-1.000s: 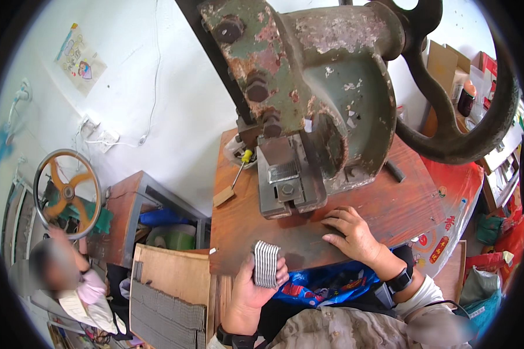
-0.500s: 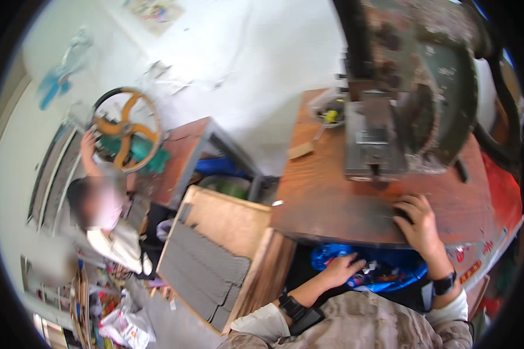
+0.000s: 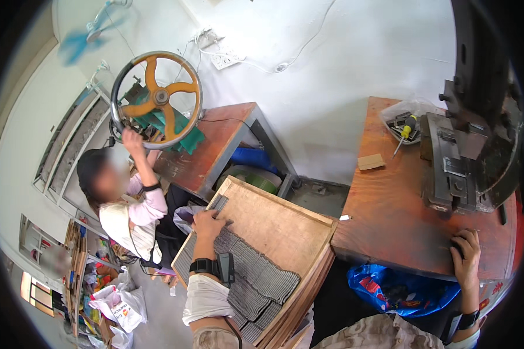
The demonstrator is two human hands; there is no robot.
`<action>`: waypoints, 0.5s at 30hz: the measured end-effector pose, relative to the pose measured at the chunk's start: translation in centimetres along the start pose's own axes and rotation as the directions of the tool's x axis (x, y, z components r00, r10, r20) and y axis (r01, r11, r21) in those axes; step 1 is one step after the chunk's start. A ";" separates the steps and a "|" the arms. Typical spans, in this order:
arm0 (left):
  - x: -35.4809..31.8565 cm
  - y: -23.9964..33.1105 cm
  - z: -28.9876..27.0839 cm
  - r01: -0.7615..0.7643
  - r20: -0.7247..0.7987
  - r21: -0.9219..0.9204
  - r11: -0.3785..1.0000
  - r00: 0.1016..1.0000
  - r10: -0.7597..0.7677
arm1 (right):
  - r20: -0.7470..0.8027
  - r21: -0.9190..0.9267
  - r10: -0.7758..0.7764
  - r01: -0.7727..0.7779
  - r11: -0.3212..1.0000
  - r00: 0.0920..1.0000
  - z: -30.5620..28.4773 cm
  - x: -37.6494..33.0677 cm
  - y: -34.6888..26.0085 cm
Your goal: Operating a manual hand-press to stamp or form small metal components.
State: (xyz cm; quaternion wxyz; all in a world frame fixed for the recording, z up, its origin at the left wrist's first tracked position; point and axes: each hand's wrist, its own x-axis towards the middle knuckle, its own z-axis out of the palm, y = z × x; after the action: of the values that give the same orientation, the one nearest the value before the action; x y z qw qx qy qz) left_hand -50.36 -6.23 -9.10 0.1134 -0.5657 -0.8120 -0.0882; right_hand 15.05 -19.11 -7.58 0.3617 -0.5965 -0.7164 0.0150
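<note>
My left hand reaches over a wooden tray, its fingers bent down and closed on the grey ribbed strips that lie there in close rows. The hand itself hides the part of the strip under its fingertips. My right hand lies at the front edge of a worn reddish wooden bench. Its fingers are loosely curved and apart, with no object seen in them. Beyond it on the bench stands a heavy dark metal press.
A clear plastic container holds small parts and a yellow-handled screwdriver. Below the bench edge hangs an open blue bag. At left, a person grips a large handwheel by another bench. White bags lie on the floor.
My left hand has gone from above the blue bag to the strips in the tray at left. The view has swung left. My right hand stays at the bench edge.
</note>
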 end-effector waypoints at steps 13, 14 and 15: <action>3.1 1.7 -0.5 0.054 0.133 -0.441 0.896 0.991 0.005 | 0.026 -0.043 0.035 -0.034 0.998 0.999 0.6 -0.2 1.0; 2.2 2.3 -1.9 0.038 0.185 -0.481 0.876 0.981 0.059 | 0.046 -0.071 0.029 -0.026 0.997 0.999 0.6 -0.2 0.9; 0.6 3.2 -3.3 0.017 0.151 -0.578 0.816 0.985 0.086 | 0.032 -0.086 0.013 -0.010 0.996 0.999 0.6 -0.1 0.9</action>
State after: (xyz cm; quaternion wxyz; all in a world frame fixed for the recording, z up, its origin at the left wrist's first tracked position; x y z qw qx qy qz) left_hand -47.28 -5.50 -5.77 -0.1313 -0.5935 -0.7433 -0.2794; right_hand 15.47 -18.76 -8.45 0.3241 -0.6152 -0.7186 -0.0041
